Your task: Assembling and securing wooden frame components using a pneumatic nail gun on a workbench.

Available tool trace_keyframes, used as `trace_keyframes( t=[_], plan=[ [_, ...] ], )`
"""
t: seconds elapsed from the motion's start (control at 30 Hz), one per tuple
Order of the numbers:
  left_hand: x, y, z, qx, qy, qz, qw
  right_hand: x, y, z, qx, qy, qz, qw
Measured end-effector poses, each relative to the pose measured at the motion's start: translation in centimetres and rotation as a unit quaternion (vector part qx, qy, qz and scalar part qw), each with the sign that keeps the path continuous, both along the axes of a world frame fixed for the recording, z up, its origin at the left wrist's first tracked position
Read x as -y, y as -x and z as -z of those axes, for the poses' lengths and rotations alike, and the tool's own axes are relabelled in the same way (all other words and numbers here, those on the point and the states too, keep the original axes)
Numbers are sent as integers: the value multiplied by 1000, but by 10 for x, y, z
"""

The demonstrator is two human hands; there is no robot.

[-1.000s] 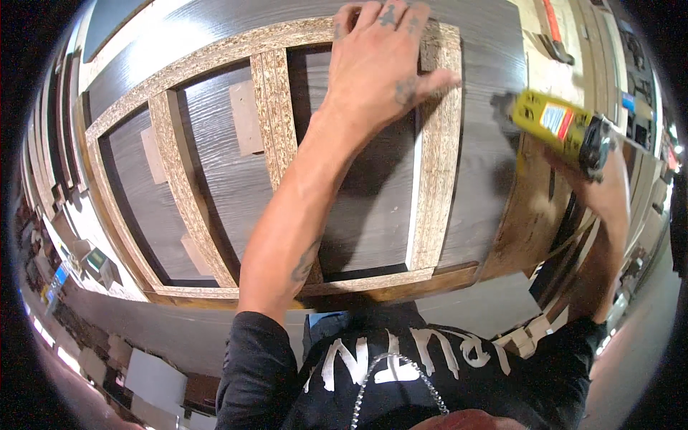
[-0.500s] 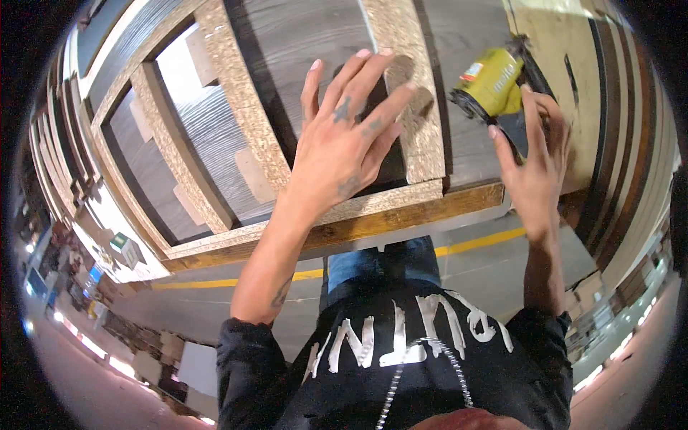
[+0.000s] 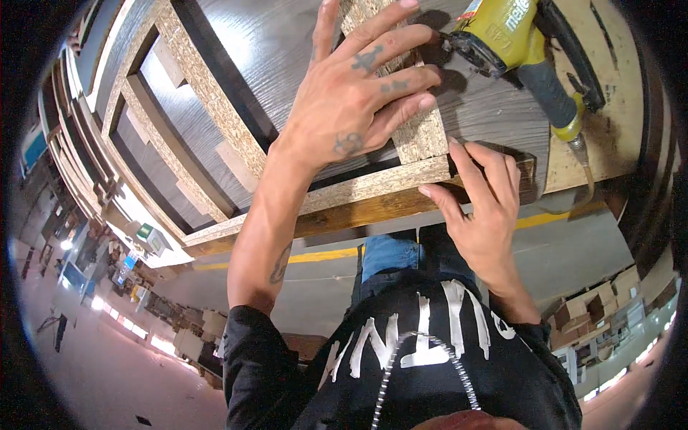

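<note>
Off the yellow nail gun (image 3: 512,39) now and down at the frame's near corner: right hand (image 3: 481,208), fingers loosely spread, holding nothing, fingertips touching the end of the chipboard rail (image 3: 358,188). Just beyond, left hand (image 3: 351,100) pressed flat and open on the upright chipboard strip (image 3: 421,136) where it meets the rail. Nail gun lying close behind on the dark wood-grain panel (image 3: 265,50), nose toward the left fingers. Worktable edge (image 3: 358,218) directly under the rail, bare floor (image 3: 287,287) below.
</note>
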State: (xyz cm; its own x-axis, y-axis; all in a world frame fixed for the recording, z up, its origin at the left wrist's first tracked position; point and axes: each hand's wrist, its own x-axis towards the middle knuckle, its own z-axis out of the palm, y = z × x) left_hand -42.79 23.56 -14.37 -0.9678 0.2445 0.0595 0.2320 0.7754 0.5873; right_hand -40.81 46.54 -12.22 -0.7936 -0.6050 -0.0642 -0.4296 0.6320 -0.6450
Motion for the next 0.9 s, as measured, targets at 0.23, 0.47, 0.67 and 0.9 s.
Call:
trace_keyframes(
  t=[0.23, 0.47, 0.67, 0.9],
  plan=[
    [-1, 0, 4, -7, 6, -10, 1000, -1, 0, 4, -8, 18, 6, 1000],
    [-5, -3, 3, -8, 33, 2, 999, -2, -1, 5, -12, 15, 5, 1000],
    [-6, -9, 18, -63, 31, 2, 998, -2, -3, 5, -3, 16, 13, 1000],
    [-18, -8, -1, 0, 89, -7, 996, 1, -5, 1, 8, 0, 19, 1000]
  ],
)
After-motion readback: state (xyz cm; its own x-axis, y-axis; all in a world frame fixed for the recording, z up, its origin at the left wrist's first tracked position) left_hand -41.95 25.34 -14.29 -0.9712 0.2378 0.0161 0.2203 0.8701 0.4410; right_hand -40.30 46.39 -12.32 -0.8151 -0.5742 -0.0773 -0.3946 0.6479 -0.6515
